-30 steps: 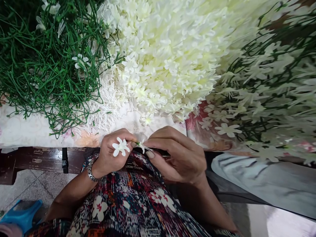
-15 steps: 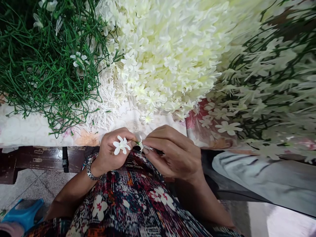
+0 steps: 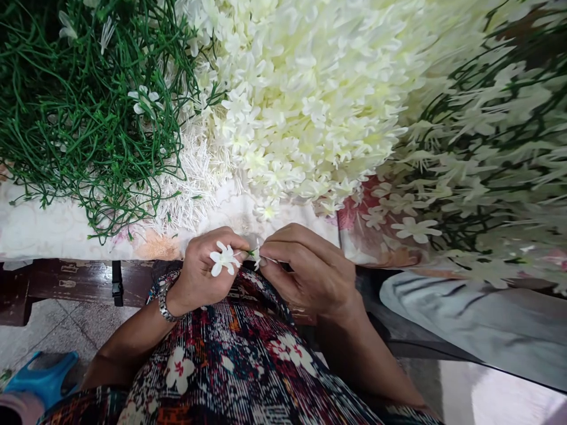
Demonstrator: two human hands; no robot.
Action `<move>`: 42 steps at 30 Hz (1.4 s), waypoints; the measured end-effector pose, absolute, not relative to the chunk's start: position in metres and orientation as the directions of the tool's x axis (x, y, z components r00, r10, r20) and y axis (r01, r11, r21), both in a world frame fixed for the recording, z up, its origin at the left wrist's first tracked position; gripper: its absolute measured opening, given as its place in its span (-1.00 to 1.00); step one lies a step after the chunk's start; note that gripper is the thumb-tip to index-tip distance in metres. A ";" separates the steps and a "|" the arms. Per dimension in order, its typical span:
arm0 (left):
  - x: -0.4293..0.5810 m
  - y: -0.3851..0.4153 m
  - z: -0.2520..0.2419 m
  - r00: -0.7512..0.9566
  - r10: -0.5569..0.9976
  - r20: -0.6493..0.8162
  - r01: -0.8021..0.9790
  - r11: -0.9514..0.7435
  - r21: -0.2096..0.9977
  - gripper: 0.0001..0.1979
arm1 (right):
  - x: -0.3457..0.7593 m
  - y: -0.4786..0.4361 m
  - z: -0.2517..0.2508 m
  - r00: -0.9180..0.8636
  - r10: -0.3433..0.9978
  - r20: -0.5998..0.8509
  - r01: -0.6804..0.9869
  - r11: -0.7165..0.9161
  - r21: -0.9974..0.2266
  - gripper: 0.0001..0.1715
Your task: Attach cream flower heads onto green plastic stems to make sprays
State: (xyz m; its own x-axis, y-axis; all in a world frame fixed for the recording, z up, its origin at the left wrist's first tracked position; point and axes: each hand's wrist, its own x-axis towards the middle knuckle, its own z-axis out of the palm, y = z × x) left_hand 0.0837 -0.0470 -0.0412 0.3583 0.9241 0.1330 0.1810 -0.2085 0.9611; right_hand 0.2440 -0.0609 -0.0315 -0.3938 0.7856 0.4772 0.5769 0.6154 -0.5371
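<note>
In front of my lap, my left hand (image 3: pixel 208 268) is closed in a pinch on an artificial flower stem, whose green tip (image 3: pixel 251 252) shows past the thumb. One white artificial flower (image 3: pixel 224 258) stands out over the left thumb. My right hand (image 3: pixel 312 268) meets it with thumb and fingertips pinched at a second white flower (image 3: pixel 257 256), seen edge-on at the green tip. Thin white stamens (image 3: pixel 270 258) stick out by the right fingertips. The fingers hide most of the stem.
Green plastic stems (image 3: pixel 97 118) are heaped at left on the cloth-covered table (image 3: pixel 57 227), beside white stamens (image 3: pixel 190 189). Loose cream petals (image 3: pixel 305 106) form a big pile at centre. Finished-looking flower sprays (image 3: pixel 469 153) lie right. Another person's grey-clad leg (image 3: pixel 465 319) and a blue stool (image 3: pixel 42 378) are near.
Both hands stay together, with my left hand shifted slightly right. The white flower over the left thumb has moved right with it. The right fingertips remain at the second flower.
</note>
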 end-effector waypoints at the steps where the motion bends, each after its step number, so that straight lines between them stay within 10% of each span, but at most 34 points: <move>1: 0.084 -0.047 -0.041 0.358 0.924 0.135 0.185 -0.212 0.960 -0.90 | 0.244 -0.061 -0.032 -0.387 0.791 0.474 0.579 0.608 -0.543 -0.75; 30: 0.087 -0.048 -0.042 0.258 0.961 0.103 0.167 -0.149 0.975 -0.90 | 0.228 -0.060 -0.047 -0.280 0.797 0.535 0.590 0.582 -0.559 -0.70; 42: 0.074 -0.045 -0.042 0.337 0.930 -0.148 -0.170 0.214 0.962 -0.87 | 0.241 -0.055 -0.010 -0.311 0.769 0.559 0.503 0.632 -0.590 -0.60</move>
